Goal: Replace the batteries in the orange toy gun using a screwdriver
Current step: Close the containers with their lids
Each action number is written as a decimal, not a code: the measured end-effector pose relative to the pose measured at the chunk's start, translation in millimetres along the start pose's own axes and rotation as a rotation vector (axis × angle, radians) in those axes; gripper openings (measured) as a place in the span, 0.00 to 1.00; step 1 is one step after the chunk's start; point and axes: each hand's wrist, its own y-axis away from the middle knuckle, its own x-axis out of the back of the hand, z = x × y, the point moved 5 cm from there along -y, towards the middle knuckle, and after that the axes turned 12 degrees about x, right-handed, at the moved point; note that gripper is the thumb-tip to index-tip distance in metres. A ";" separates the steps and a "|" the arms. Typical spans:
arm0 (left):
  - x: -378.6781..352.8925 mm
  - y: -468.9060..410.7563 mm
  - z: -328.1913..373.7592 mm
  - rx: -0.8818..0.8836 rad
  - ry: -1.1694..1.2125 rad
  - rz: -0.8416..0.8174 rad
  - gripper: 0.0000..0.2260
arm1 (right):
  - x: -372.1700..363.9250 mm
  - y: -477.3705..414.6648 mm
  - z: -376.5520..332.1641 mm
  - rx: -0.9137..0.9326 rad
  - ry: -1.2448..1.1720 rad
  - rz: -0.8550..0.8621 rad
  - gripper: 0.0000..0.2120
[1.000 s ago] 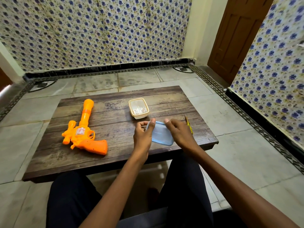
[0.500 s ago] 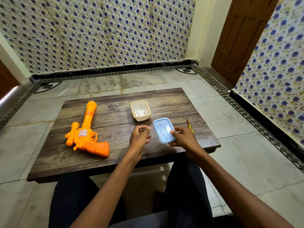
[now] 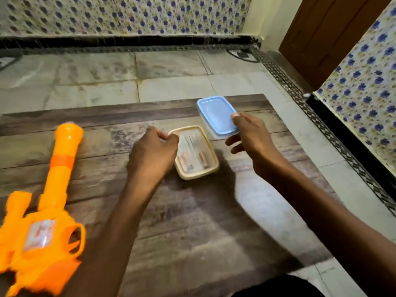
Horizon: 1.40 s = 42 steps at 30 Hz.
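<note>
The orange toy gun (image 3: 49, 232) lies at the left of the wooden table (image 3: 192, 232), barrel pointing away from me. A small cream-rimmed box (image 3: 197, 175) sits mid-table, and batteries (image 3: 186, 161) show inside it. My left hand (image 3: 152, 155) is curled, with thumb and forefinger pinched at the box's near-left corner. My right hand (image 3: 250, 133) holds a clear box with a blue lid (image 3: 214, 112) just beyond the cream box, thumb on the lid. Whether the blue-lidded box rests on the table is unclear. No screwdriver is visible.
The low table stands on a tiled floor. A patterned wall runs behind it and another to the right. A brown door (image 3: 325, 39) is at the back right. My dark-clothed knee (image 3: 278, 286) is under the table's near edge.
My view has dropped closer to the table. My right hand carried the blue-lidded box away from me, past the cream box. My left hand reached forward to the cream box's corner.
</note>
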 end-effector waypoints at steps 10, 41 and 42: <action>-19.9 -1.9 -11.5 0.165 0.037 -0.206 0.10 | -9.5 -3.3 26.1 -0.102 0.139 -0.004 0.12; 115.6 100.0 88.3 0.550 0.660 -0.594 0.09 | 5.3 84.3 -184.4 -0.292 0.261 0.035 0.07; 122.3 106.6 94.1 0.567 0.664 -0.608 0.08 | 5.3 83.9 -195.3 -0.277 0.266 0.036 0.07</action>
